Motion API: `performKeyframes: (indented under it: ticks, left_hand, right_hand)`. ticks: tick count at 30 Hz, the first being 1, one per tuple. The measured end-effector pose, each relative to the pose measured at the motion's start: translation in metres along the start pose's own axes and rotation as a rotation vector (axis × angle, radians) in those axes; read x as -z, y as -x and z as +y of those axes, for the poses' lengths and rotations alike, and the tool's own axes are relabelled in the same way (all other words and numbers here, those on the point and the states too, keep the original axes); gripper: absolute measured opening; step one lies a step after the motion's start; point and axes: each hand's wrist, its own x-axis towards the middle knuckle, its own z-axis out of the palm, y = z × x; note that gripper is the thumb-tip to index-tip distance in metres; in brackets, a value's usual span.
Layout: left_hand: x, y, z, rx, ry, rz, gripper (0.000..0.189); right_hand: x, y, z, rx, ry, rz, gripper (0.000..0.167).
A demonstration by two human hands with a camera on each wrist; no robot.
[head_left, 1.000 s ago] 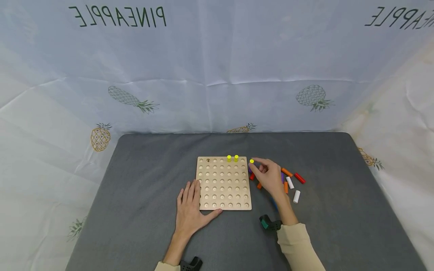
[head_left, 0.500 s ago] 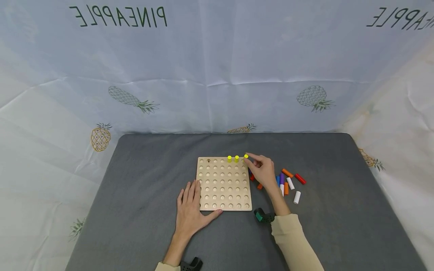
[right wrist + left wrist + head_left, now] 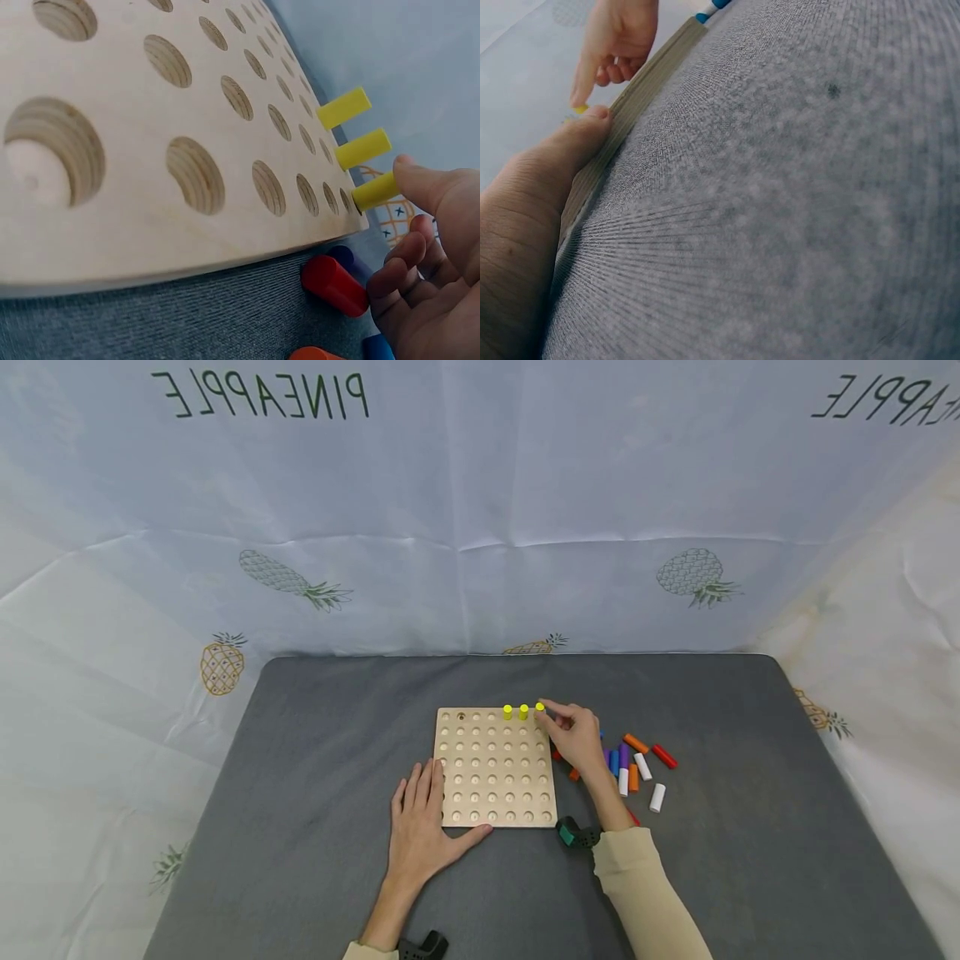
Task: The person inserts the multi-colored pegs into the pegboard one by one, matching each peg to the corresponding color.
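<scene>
A square wooden pegboard (image 3: 483, 768) with rows of round holes lies on the grey table. Two yellow pegs (image 3: 515, 712) stand upright in its far row, towards the right. At the far right corner hole, my right hand (image 3: 576, 739) pinches a third yellow peg (image 3: 376, 192) by its top; the right wrist view shows its lower end in the hole. My left hand (image 3: 420, 827) lies spread at the board's near left corner, fingers along the left edge and thumb at the front edge. In the left wrist view the left thumb (image 3: 577, 139) rests along the board's side.
Loose pegs lie right of the board: a red peg (image 3: 664, 756), an orange peg (image 3: 635, 742), a white peg (image 3: 657, 797), a purple peg (image 3: 624, 755) and several others, some partly hidden by the right hand. A pineapple-print cloth (image 3: 480, 485) hangs behind the table.
The right hand has carried the yellow peg leftwards from beside the board to the far right corner hole. The left hand has stayed in place.
</scene>
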Motion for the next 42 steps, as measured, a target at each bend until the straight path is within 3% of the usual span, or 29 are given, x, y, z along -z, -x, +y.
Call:
performKeyframes:
  ticks: [17,34,42]
  left_hand:
    - [0.0017,-0.0014,0.0007,-0.012,0.003,0.018,0.126]
    - [0.0001,-0.0010,0.0009,-0.005,0.009,0.009,0.127]
    - [0.0000,-0.0003,0.0002,-0.006,0.010,0.013,0.126]
  right_hand:
    - [0.0003,-0.0004,-0.0003,-0.006,0.043,-0.006,0.030]
    - [-0.0020,-0.0019,0.0025,-0.031,0.017,-0.080,0.032]
    - [-0.0016,-0.0007,0.0020,-0.032,0.050,-0.066,0.031]
